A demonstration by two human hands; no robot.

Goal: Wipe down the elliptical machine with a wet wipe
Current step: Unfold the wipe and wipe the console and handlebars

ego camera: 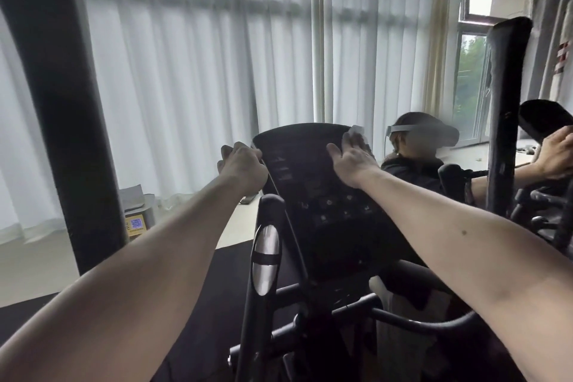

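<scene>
Console [310, 164] of the elliptical sits in the middle of the frame, dark and tilted toward the camera, with both bare arms reaching up to it from the lower corners. The left hand [242, 164] grips the console's left edge, fingers curled round it. The right hand [350, 158] lies flat on the upper right of the panel, fingers straight and close together, pressing a white wet wipe [357, 130] whose edge shows past the fingertips at the console's top right corner. A black upright handle [62, 102] stands at the far left of the frame. Below the console, a silver grip plate [265, 257] shines on a black bar. Pale curtains [201, 56] hang behind. At right, a second person [409, 170] in a dark top wears a headset.
</scene>
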